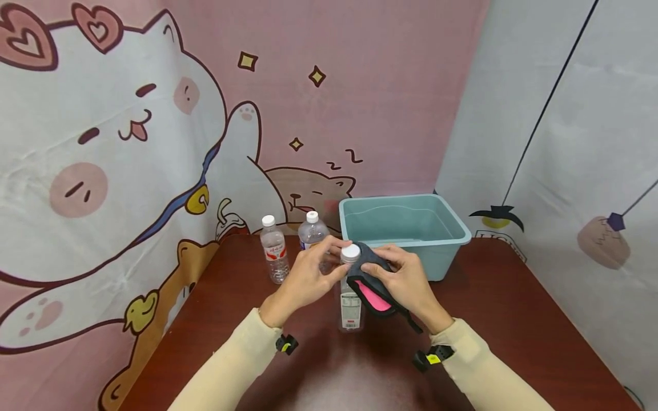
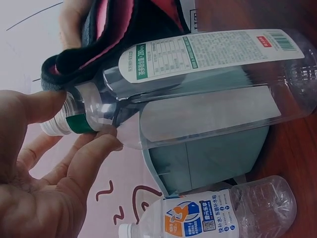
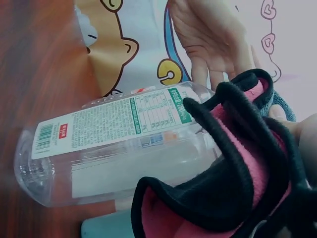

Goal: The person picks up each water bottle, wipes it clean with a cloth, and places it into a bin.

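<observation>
A clear plastic bottle (image 1: 351, 308) with a white cap and a white printed label stands upright on the table. My left hand (image 1: 312, 273) holds it at the neck, thumb on one side and fingers on the other in the left wrist view. In my right hand (image 1: 407, 278) is a folded dark grey cloth (image 1: 375, 291) with black edging and a bright pink inner side. The thumb presses on top of it, and its upper end lies against the bottle just by the cap. Part of the right hand's fingers is hidden behind the cloth.
Behind the left hand stand a clear bottle with a red label (image 1: 275, 251) and another with a blue-and-white label (image 2: 200, 215), both white-capped. A blue-green plastic tub (image 1: 452, 251) sits at the back right of the brown table (image 1: 514, 319). A printed curtain (image 1: 390, 103) hangs behind.
</observation>
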`<action>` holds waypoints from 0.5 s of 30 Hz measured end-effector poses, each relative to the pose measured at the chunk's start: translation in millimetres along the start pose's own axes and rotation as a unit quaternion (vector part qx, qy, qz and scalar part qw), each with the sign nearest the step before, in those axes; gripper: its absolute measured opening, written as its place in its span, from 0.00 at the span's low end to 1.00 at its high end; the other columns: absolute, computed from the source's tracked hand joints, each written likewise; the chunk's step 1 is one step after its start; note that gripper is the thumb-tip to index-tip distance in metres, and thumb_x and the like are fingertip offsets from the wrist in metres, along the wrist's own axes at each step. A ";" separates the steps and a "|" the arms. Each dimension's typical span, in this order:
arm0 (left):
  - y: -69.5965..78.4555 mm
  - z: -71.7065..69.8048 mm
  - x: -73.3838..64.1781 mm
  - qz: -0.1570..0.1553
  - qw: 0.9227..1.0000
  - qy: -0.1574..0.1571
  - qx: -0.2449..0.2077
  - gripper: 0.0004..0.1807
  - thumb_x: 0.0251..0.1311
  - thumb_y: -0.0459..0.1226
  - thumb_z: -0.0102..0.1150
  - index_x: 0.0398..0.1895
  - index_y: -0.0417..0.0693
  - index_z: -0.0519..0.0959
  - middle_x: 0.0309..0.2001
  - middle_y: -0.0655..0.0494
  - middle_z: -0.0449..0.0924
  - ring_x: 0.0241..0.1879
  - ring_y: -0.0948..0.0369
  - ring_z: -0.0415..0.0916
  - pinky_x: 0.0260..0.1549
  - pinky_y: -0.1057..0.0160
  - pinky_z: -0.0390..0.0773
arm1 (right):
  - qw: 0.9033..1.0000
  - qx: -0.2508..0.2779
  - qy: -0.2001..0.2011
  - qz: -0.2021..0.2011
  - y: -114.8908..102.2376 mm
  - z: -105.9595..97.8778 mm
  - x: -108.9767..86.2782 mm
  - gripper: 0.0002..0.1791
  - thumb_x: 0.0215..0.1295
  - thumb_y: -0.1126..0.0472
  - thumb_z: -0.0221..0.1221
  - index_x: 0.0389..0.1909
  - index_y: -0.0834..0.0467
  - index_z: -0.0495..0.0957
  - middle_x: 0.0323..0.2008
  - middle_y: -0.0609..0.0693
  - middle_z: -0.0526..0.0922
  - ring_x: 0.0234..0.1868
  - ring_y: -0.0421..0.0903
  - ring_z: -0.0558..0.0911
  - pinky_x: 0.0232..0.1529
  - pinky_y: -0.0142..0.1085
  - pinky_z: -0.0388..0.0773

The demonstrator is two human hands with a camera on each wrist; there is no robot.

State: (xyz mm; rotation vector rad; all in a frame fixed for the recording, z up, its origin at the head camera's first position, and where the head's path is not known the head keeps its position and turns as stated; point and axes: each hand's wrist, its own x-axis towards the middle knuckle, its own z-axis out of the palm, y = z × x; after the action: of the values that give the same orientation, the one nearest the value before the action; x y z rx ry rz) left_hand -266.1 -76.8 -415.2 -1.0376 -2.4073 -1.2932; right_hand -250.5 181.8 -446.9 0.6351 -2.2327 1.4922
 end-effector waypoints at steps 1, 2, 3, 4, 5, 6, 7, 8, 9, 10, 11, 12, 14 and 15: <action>0.0 -0.1 0.5 -0.002 1.000 -0.001 0.000 0.26 0.78 0.33 0.76 0.74 0.51 0.80 0.59 0.44 0.93 0.55 0.47 0.97 0.57 0.39 0.96 | 1.000 0.001 0.000 -0.001 -0.7 0.1 0.9 0.16 0.74 0.62 0.80 0.60 0.56 0.96 0.54 0.52 0.95 0.53 0.38 0.91 0.51 0.25 0.90; 0.3 -0.1 1.1 -0.002 1.000 -0.002 -0.002 0.26 0.78 0.33 0.76 0.74 0.51 0.80 0.60 0.44 0.93 0.56 0.47 0.97 0.57 0.39 0.96 | 1.000 0.001 -0.002 -0.003 -1.1 0.3 1.5 0.17 0.74 0.62 0.79 0.61 0.56 0.95 0.55 0.52 0.95 0.53 0.38 0.91 0.51 0.25 0.90; 0.3 -0.2 1.6 -0.003 1.000 -0.004 -0.003 0.26 0.78 0.33 0.76 0.74 0.51 0.80 0.60 0.44 0.93 0.56 0.47 0.97 0.58 0.39 0.96 | 1.000 0.000 -0.004 -0.002 -1.2 0.5 2.0 0.17 0.75 0.62 0.79 0.62 0.56 0.95 0.55 0.52 0.94 0.53 0.37 0.91 0.51 0.25 0.90; 0.2 -0.2 2.1 -0.003 1.000 -0.005 -0.004 0.26 0.78 0.33 0.76 0.74 0.51 0.80 0.60 0.44 0.93 0.56 0.47 0.96 0.58 0.40 0.96 | 1.000 -0.001 -0.007 0.000 -1.1 0.7 2.2 0.18 0.75 0.62 0.78 0.63 0.56 0.95 0.56 0.52 0.94 0.54 0.37 0.91 0.52 0.25 0.90; 0.2 -0.2 2.4 -0.005 1.000 -0.007 -0.003 0.26 0.78 0.33 0.76 0.73 0.51 0.80 0.61 0.44 0.93 0.57 0.47 0.96 0.58 0.40 0.96 | 1.000 -0.003 -0.009 0.003 -1.0 0.9 2.2 0.18 0.76 0.62 0.78 0.64 0.57 0.94 0.56 0.53 0.94 0.54 0.38 0.91 0.51 0.24 0.89; 0.1 -0.1 2.7 -0.005 1.000 -0.007 -0.003 0.26 0.78 0.33 0.76 0.73 0.51 0.80 0.61 0.44 0.93 0.57 0.47 0.96 0.59 0.40 0.96 | 1.000 -0.006 -0.013 0.005 -0.8 1.1 2.1 0.19 0.76 0.62 0.78 0.65 0.57 0.94 0.57 0.53 0.93 0.54 0.38 0.90 0.51 0.24 0.89; 0.1 0.0 2.9 -0.005 1.000 -0.008 -0.004 0.26 0.78 0.33 0.76 0.73 0.51 0.80 0.61 0.44 0.93 0.57 0.47 0.96 0.59 0.40 0.96 | 1.000 -0.012 -0.016 0.007 -0.7 1.4 1.9 0.20 0.76 0.62 0.78 0.66 0.57 0.93 0.57 0.52 0.93 0.54 0.39 0.90 0.50 0.25 0.89; 0.1 0.1 2.9 -0.005 1.000 -0.008 -0.004 0.25 0.78 0.33 0.76 0.73 0.51 0.80 0.61 0.44 0.93 0.57 0.47 0.96 0.59 0.40 0.96 | 1.000 -0.020 -0.018 0.007 -0.9 1.7 1.8 0.20 0.76 0.61 0.78 0.66 0.57 0.93 0.57 0.52 0.93 0.54 0.40 0.90 0.50 0.25 0.89; -0.1 0.0 2.8 -0.007 1.000 -0.008 -0.003 0.25 0.78 0.33 0.76 0.73 0.51 0.80 0.61 0.44 0.93 0.57 0.47 0.96 0.58 0.40 0.96 | 0.999 -0.030 -0.020 0.008 -1.5 1.9 1.8 0.21 0.75 0.61 0.78 0.66 0.57 0.93 0.57 0.51 0.93 0.54 0.41 0.90 0.49 0.25 0.88; -0.1 -0.1 2.6 -0.007 1.000 -0.007 -0.002 0.25 0.78 0.33 0.76 0.73 0.51 0.80 0.60 0.44 0.93 0.57 0.47 0.96 0.58 0.41 0.96 | 0.999 -0.042 -0.021 0.005 -2.2 2.0 1.9 0.22 0.75 0.60 0.78 0.66 0.58 0.93 0.57 0.51 0.93 0.54 0.42 0.89 0.49 0.26 0.88; -0.1 -0.2 2.1 -0.007 1.000 -0.007 -0.003 0.26 0.77 0.33 0.76 0.73 0.51 0.80 0.60 0.44 0.93 0.57 0.47 0.97 0.58 0.40 0.96 | 0.998 -0.058 -0.022 0.001 -3.0 2.0 2.1 0.22 0.74 0.60 0.79 0.66 0.58 0.93 0.56 0.50 0.93 0.53 0.43 0.89 0.49 0.27 0.87; 0.2 -0.3 1.7 -0.007 1.000 -0.006 -0.003 0.26 0.78 0.33 0.76 0.73 0.51 0.80 0.60 0.44 0.93 0.56 0.47 0.97 0.58 0.40 0.96 | 0.997 -0.073 -0.024 -0.004 -3.8 1.7 2.5 0.22 0.73 0.59 0.80 0.65 0.59 0.93 0.55 0.50 0.93 0.53 0.44 0.89 0.49 0.28 0.87; 0.5 -0.7 0.6 -0.009 1.000 -0.006 -0.002 0.25 0.78 0.33 0.76 0.73 0.51 0.80 0.60 0.45 0.93 0.56 0.47 0.97 0.58 0.40 0.96 | 0.994 -0.104 -0.029 -0.016 -4.9 1.0 3.2 0.22 0.70 0.59 0.81 0.62 0.60 0.94 0.52 0.49 0.93 0.50 0.45 0.89 0.47 0.30 0.87; 0.7 -1.0 0.0 -0.011 1.000 -0.005 0.000 0.25 0.78 0.34 0.77 0.73 0.52 0.80 0.60 0.45 0.93 0.56 0.48 0.97 0.58 0.40 0.96 | 0.992 -0.117 -0.035 -0.021 -4.9 0.4 3.4 0.21 0.69 0.58 0.82 0.60 0.60 0.95 0.51 0.49 0.93 0.48 0.45 0.88 0.46 0.31 0.86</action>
State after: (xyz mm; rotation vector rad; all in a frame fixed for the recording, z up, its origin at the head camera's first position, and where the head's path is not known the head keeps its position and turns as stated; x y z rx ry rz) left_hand -265.8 -77.3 -414.1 -1.0249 -2.4323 -1.2987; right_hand -250.6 179.3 -441.4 0.6644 -2.3832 1.1814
